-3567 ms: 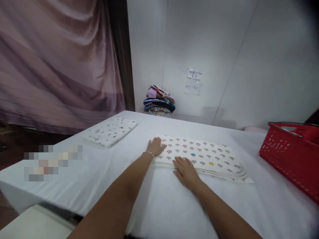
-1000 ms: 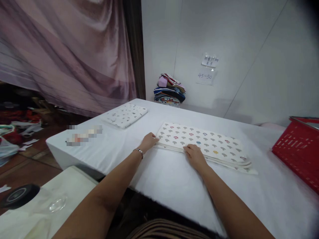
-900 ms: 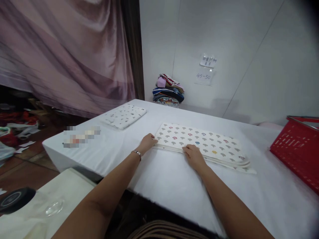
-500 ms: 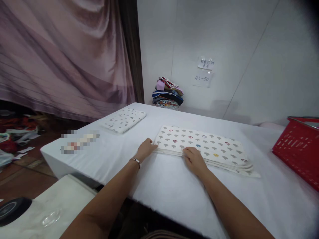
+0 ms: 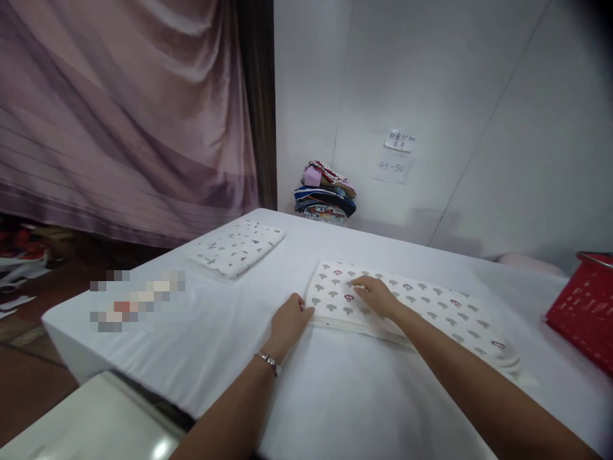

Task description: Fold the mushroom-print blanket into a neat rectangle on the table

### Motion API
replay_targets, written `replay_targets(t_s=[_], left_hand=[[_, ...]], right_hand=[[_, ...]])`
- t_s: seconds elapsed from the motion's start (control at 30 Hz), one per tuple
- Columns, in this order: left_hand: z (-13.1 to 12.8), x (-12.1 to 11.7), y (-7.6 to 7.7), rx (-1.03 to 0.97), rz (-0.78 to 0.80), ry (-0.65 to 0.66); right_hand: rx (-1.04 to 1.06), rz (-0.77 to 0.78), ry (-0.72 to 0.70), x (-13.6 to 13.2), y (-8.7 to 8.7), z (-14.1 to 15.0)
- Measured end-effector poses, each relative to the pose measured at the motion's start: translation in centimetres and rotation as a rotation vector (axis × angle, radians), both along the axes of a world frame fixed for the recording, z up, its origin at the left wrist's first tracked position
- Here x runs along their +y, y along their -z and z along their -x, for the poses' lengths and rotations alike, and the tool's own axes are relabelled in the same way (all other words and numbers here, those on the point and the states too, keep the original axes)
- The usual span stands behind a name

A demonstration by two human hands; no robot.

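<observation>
A folded white cloth (image 5: 431,310) printed with small grey and coloured mushrooms lies on the white table (image 5: 230,332) in front of me. My left hand (image 5: 288,319) rests at the cloth's near left corner, fingers curled against its edge. My right hand (image 5: 376,295) lies flat on top of the cloth near its left end, fingers stretched out. A second, smaller folded cloth (image 5: 234,247) of a similar print lies further back on the left.
A red plastic basket (image 5: 582,310) stands at the table's right edge. A pile of folded colourful clothes (image 5: 324,193) sits at the far end against the wall, under two paper notes (image 5: 396,153). A mauve curtain (image 5: 119,115) hangs on the left. A pale surface (image 5: 90,428) lies near left.
My right hand has moved from the cloth's near edge up onto its top, toward the left end. The left hand stays at the near left corner. The view has shifted.
</observation>
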State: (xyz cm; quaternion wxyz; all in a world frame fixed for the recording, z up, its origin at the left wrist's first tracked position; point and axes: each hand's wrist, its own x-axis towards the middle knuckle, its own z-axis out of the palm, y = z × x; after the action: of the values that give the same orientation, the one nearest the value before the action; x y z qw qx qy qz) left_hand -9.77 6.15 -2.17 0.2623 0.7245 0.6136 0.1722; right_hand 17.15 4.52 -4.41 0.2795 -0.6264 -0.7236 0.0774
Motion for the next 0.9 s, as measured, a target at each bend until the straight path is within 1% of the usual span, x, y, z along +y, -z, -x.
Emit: replay_targets(t_s=[0.1,0.17,0.23,0.3,0.4,0.53,0.73,0.9], left_hand=[[0.0,-0.2,-0.2,0.001,0.012,0.004],[0.0,-0.1,-0.2,0.011,0.013,0.007],[0.1,0.0,0.0,0.022,0.014,0.008],[0.0,0.1,0.4,0.024,0.027,0.009],[0.0,0.3,1.0,0.017,0.039,0.009],[0.0,0.1,1.4,0.031,0.028,0.019],[0.1,-0.1,1.2,0.062,0.034,0.038],[0.1,-0.2,0.9,0.066,0.048,0.05]], right_hand=[[-0.205,0.048,-0.01,6.7,-0.9,0.8],[-0.276,0.066,-0.047,10.6,-1.3,2.1],[-0.316,0.088,-0.103,13.4,-1.6,3.6],[-0.369,0.13,-0.167,15.3,-1.7,5.0],[-0.465,0.208,-0.254,16.6,-2.1,6.3],[-0.588,0.312,-0.306,17.5,-2.9,6.3],[-0.731,0.394,-0.335,18.4,-4.4,5.4],[-0.862,0.417,-0.366,18.8,-5.2,5.9]])
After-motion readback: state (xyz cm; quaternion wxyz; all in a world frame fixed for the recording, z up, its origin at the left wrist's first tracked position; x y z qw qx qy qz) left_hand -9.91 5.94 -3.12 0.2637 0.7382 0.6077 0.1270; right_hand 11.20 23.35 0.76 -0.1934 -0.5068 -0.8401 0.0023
